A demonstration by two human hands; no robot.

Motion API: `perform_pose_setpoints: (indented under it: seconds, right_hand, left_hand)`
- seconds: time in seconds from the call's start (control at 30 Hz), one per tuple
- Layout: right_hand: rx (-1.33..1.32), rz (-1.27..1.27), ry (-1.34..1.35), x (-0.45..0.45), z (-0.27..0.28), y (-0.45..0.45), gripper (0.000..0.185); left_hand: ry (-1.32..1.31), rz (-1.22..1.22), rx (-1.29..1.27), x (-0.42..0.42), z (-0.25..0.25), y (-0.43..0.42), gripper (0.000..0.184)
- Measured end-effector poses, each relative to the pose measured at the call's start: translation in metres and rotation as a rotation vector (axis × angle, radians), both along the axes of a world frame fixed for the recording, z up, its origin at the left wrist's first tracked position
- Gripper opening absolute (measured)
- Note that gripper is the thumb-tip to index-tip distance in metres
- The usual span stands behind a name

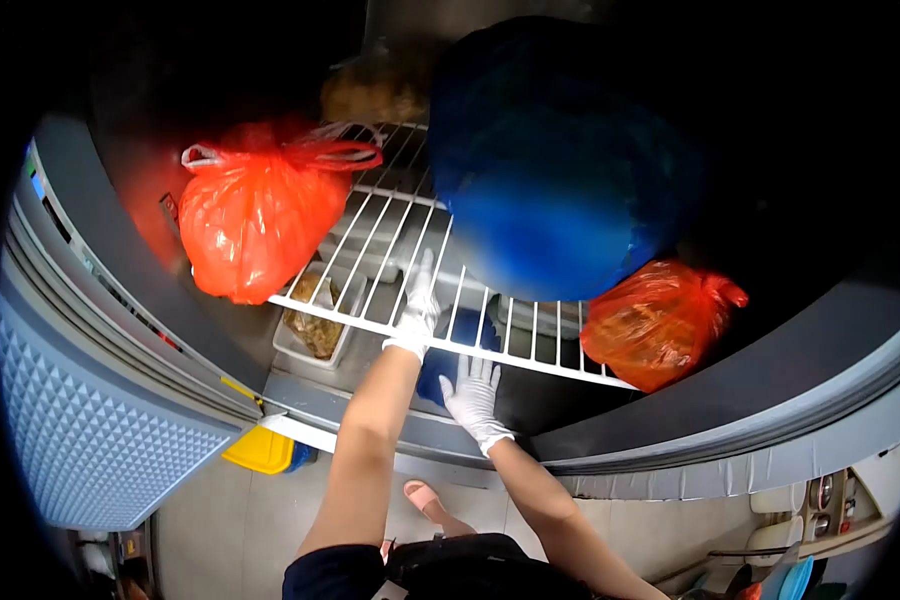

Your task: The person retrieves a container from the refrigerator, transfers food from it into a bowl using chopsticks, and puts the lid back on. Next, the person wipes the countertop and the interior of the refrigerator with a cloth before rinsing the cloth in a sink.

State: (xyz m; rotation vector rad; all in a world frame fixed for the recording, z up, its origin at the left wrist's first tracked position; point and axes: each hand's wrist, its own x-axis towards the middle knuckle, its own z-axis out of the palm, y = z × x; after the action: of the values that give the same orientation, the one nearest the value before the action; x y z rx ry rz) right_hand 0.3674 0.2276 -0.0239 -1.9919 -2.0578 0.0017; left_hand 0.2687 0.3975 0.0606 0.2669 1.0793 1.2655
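Both hands wear white gloves. My left hand (419, 308) reaches under the white wire shelf (375, 325), its fingers stretched forward beside pale containers on the lower level; whether it touches them I cannot tell. Near the front edge of the shelf, my right hand (475, 402) lies with spread fingers against a dark blue bag (436, 375). To the left, a white tray (341, 352) holds a bag of brownish food (315, 325). Wire bars partly hide the containers below.
On the shelf stand a red tied bag (260, 225) at left, a large blue bag (560, 200) and a smaller red bag (660, 325) at right. A ridged blue door panel (100, 410) swings out at left. A yellow lid (260, 450) is near the floor.
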Motion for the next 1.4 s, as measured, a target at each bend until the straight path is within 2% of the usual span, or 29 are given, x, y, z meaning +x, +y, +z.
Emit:
perform_pose_setpoints:
  seconds: [0.13,0.2,0.23,0.27,0.3,0.33,0.37,0.4,0.43,0.5,0.53,0.57,0.67,0.7,0.77,0.8,0.83,0.9,0.97,1.0,1.03,1.07,1.1,1.17,1.2,1.23,1.3,1.33,1.4]
  right_hand:
    - [-0.003,-0.002,-0.004,-0.001,0.004,0.000,0.072]
    - [-0.021,0.002,-0.011,-0.001,0.005,0.002,0.072]
    - [-0.040,0.005,-0.011,0.001,0.007,0.003,0.072]
    - [-0.064,0.007,0.029,0.005,0.010,0.006,0.068]
    - [0.085,-0.004,0.044,0.009,0.010,0.012,0.056]
    - [0.030,-0.070,0.262,0.013,0.020,0.020,0.046]
    - [-0.028,-0.137,0.477,0.017,0.030,0.030,0.037]
    - [0.158,-0.178,0.463,0.019,0.027,0.038,0.031]
    - [0.342,-0.217,0.445,0.021,0.023,0.044,0.025]
    - [0.244,-0.306,0.363,0.024,0.028,0.052,0.023]
    - [0.271,-0.306,0.357,0.024,0.023,0.056,0.020]
    - [0.138,-0.358,0.265,0.026,0.019,0.061,0.013]
    - [0.229,-0.354,0.291,0.029,0.011,0.068,0.010]
    - [0.001,-0.342,0.216,0.037,0.013,0.074,0.022]
    - [-0.025,-0.383,0.287,0.036,0.027,0.079,0.022]
    - [0.170,-0.377,0.271,0.040,0.013,0.088,0.021]
    - [0.410,-0.300,0.424,0.042,0.008,0.091,0.016]
    - [0.264,-0.280,0.748,0.032,0.019,0.108,0.010]
    - [0.220,-0.223,0.771,0.006,0.060,0.114,0.008]
    - [0.177,-0.166,1.027,-0.010,0.075,0.120,0.007]
    - [0.234,-0.022,1.034,-0.020,0.060,0.142,0.010]
    - [-0.074,0.108,1.418,-0.033,0.070,0.147,0.010]
    - [-0.117,0.239,1.494,-0.050,0.076,0.145,0.021]
    - [-0.250,0.441,1.241,-0.063,0.039,0.162,0.032]
    - [-0.271,0.539,1.077,-0.069,0.016,0.168,0.035]
    - [-0.352,0.607,0.820,-0.064,0.048,0.150,0.040]
    - [-0.136,0.804,0.359,-0.069,0.020,0.155,0.043]
    - [-0.211,0.790,0.465,-0.072,0.006,0.160,0.043]
    - [-0.048,0.884,0.139,-0.077,-0.002,0.175,0.048]
  left_hand:
    - [0.275,-0.158,0.044,-0.022,-0.010,-0.016,0.065]
    - [0.590,-0.156,0.326,-0.038,-0.073,-0.020,0.053]
    - [0.873,-0.138,0.396,-0.043,-0.081,-0.040,0.041]
    - [1.168,-0.091,0.434,-0.049,-0.087,-0.060,0.030]
    - [1.190,-0.244,0.385,-0.052,-0.062,-0.088,0.025]
    - [1.492,-0.264,0.492,-0.052,-0.049,-0.114,0.020]
    - [1.530,-0.264,0.566,-0.050,-0.039,-0.139,0.020]
    - [1.595,-0.183,0.769,-0.046,-0.046,-0.153,0.026]
    - [1.628,-0.253,0.833,-0.039,-0.038,-0.168,0.035]
    - [1.675,-0.429,0.860,-0.021,-0.035,-0.184,0.040]
    - [1.698,-0.454,0.860,-0.014,-0.042,-0.187,0.034]
    - [1.721,-0.477,0.860,-0.010,-0.050,-0.189,0.028]
    - [1.732,-0.391,0.935,-0.012,-0.062,-0.187,0.013]
    - [1.707,-0.372,0.925,-0.015,-0.065,-0.188,0.011]
    - [1.656,-0.337,0.911,-0.022,-0.054,-0.191,0.007]
    - [1.584,-0.239,0.894,-0.027,-0.049,-0.194,0.007]
    - [1.509,-0.147,0.874,-0.036,-0.045,-0.197,0.007]
    - [1.329,0.001,0.767,-0.054,-0.031,-0.203,0.006]
    - [1.193,0.196,0.692,-0.073,-0.025,-0.204,0.004]
    - [1.076,0.281,0.599,-0.084,-0.038,-0.198,0.004]
    - [0.957,0.365,0.507,-0.094,-0.051,-0.193,0.004]
    - [0.961,0.398,0.384,-0.102,-0.053,-0.192,0.004]
    - [1.013,0.365,0.310,-0.111,-0.058,-0.191,0.013]
    - [1.525,0.333,0.288,-0.108,-0.041,-0.201,0.029]
    - [1.620,0.225,0.398,-0.109,-0.035,-0.204,0.039]
    - [1.719,0.115,0.491,-0.112,-0.036,-0.204,0.036]
    - [1.858,-0.018,0.540,-0.113,-0.047,-0.197,0.037]
    - [1.938,-0.077,0.467,-0.113,-0.053,-0.192,0.037]
    - [1.985,-0.157,0.390,-0.119,-0.069,-0.181,0.039]
